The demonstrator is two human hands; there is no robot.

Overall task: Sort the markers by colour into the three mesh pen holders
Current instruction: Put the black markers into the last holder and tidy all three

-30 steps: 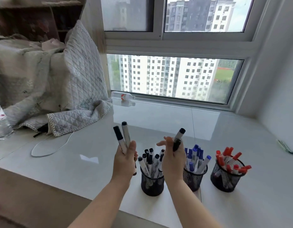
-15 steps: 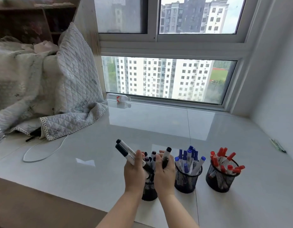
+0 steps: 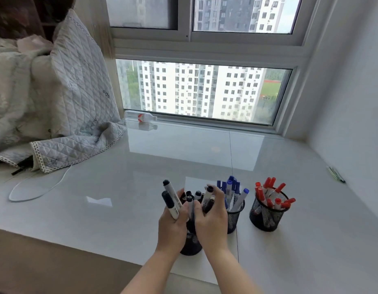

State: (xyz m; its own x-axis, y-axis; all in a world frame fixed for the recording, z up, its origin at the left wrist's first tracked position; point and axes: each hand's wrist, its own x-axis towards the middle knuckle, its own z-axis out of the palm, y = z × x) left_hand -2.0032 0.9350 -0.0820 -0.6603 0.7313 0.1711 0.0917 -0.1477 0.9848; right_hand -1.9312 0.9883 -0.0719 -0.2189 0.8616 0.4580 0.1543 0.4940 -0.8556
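Three black mesh holders stand in a row on the white sill. The left holder contains black-capped markers and is mostly hidden behind my hands. The middle holder is filled with blue-capped markers. The right holder carries red-capped markers. My left hand grips two black markers, caps pointing up and left, right over the left holder. My right hand holds one black marker above the same holder. Both hands touch each other.
A quilted grey blanket is heaped at the back left, with a white cable looping out from under it. A small bottle lies along the window frame. A dark pen-like item lies by the right wall.
Both hands came down from raised positions and moved together onto the left holder, still holding their black markers. The camera tilted down and closer.
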